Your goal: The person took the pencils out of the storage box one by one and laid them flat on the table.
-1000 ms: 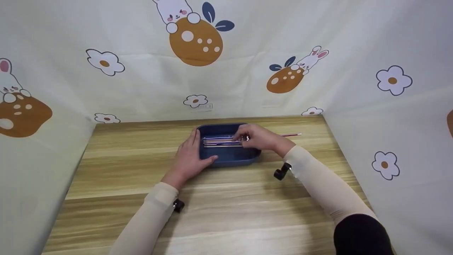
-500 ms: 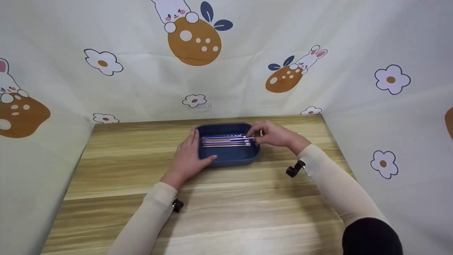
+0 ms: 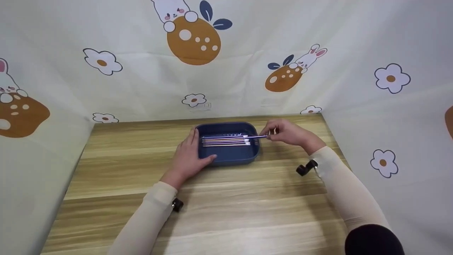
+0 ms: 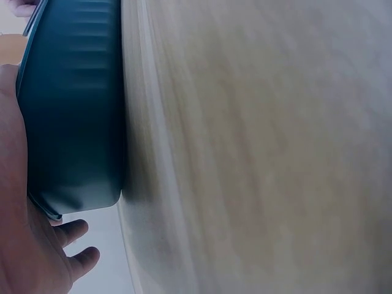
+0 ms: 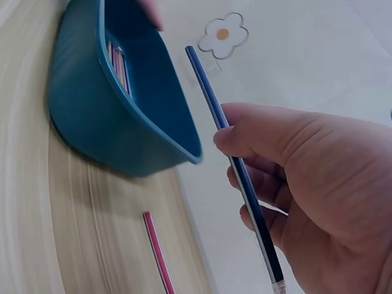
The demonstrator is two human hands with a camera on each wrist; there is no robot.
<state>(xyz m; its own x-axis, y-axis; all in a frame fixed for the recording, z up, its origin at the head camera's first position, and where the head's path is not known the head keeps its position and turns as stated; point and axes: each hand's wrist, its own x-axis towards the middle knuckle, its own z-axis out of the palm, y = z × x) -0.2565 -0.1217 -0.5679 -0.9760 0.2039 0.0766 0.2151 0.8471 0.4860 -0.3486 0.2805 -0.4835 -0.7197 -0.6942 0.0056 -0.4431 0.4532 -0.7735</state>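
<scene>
We see the left hand [image 3: 187, 156] resting, fingers extended, against the left end of the blue box [image 3: 228, 163], thumb over its near rim. The right hand [image 5: 343, 171] pinches a dark blue pencil [image 5: 254, 205], seen crossing the box's right rim from above. Other pencils [image 3: 226, 142] lie inside (we spot a red pencil [image 5: 158, 251] on the counter [image 3: 226, 198] nearby).
</scene>
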